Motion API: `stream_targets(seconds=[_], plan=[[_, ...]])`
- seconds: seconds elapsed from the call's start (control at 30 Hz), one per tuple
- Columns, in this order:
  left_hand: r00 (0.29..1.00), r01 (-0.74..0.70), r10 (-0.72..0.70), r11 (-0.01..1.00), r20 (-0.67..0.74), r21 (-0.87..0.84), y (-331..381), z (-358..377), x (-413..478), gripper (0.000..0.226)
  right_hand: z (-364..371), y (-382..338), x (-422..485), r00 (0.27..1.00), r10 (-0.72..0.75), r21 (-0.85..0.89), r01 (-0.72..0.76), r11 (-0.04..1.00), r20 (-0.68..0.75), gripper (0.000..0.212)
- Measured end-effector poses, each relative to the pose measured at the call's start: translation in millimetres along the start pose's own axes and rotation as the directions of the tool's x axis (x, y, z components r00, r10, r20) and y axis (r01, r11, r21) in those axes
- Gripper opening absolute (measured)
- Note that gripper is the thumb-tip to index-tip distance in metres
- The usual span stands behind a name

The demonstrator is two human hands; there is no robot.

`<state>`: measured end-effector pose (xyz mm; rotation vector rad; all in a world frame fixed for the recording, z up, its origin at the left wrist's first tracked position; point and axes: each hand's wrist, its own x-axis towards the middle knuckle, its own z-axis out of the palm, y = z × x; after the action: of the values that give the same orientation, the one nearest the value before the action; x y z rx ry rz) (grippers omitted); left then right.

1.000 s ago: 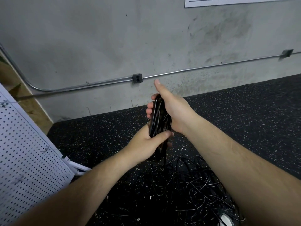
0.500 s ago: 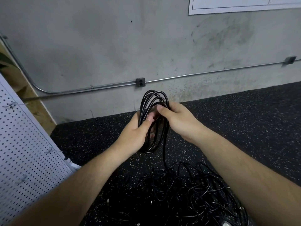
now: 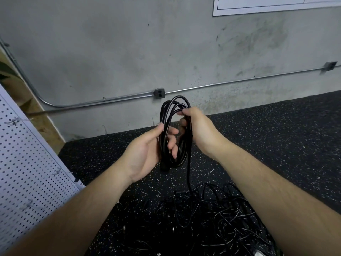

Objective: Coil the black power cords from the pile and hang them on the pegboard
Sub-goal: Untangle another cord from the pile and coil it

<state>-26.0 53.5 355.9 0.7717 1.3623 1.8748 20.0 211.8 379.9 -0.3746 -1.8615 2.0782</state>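
Observation:
A black power cord coil (image 3: 167,109) stands upright between my hands, above the floor. My left hand (image 3: 145,154) grips the coil's left side, fingers curled through the loops. My right hand (image 3: 198,128) pinches the strands at the coil's upper right. One loose strand (image 3: 188,174) drops from the coil down into the tangled pile of black cords (image 3: 212,218) on the floor. The white pegboard (image 3: 27,172) leans at the left; small hooks show on it.
Speckled black rubber floor (image 3: 276,145) runs to a grey concrete wall (image 3: 129,52) with a metal conduit and an outlet box (image 3: 159,93). Plywood (image 3: 33,111) stands behind the pegboard. A white sheet (image 3: 267,6) hangs at the top right.
The bundle has opened from a tight squeezed bunch into a round coil. My right hand moved from clasping the top to pinching the upper right strands; my left hand opened slightly round the left side.

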Motion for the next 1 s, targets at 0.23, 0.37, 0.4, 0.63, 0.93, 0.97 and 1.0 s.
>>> stream_targets(seconds=[0.23,0.37,0.4,0.63,0.93,0.97,1.0], plan=[[0.997,-0.057,0.065,0.986,-0.048,0.157,-7,-4,-2,0.024,-2,11,9,0.995,-0.095,-0.010,0.095,0.995,0.035,0.030],[0.982,-0.134,0.155,0.974,-0.107,0.185,-2,-8,0,0.020,-18,28,9,0.966,-0.013,-0.035,0.023,0.999,0.259,0.065],[0.976,-0.152,0.174,0.975,-0.128,0.162,1,-9,1,0.020,-18,35,8,0.959,0.025,-0.091,0.001,0.996,0.281,0.061],[0.910,-0.293,0.295,0.955,-0.290,0.051,28,-26,4,0.018,-24,122,-14,0.770,0.491,-0.735,-0.042,0.677,0.408,0.027],[0.812,-0.314,0.407,0.909,-0.418,0.275,37,-54,2,0.025,-18,115,-24,0.878,0.351,-0.849,0.109,0.517,0.326,0.015],[0.813,-0.294,0.405,0.906,-0.418,0.305,35,-57,2,0.025,-17,101,-25,0.898,0.288,-0.840,0.141,0.524,0.331,0.012],[0.814,-0.274,0.402,0.902,-0.419,0.333,33,-60,3,0.024,-17,88,-26,0.908,0.238,-0.842,0.187,0.506,0.344,0.011]])
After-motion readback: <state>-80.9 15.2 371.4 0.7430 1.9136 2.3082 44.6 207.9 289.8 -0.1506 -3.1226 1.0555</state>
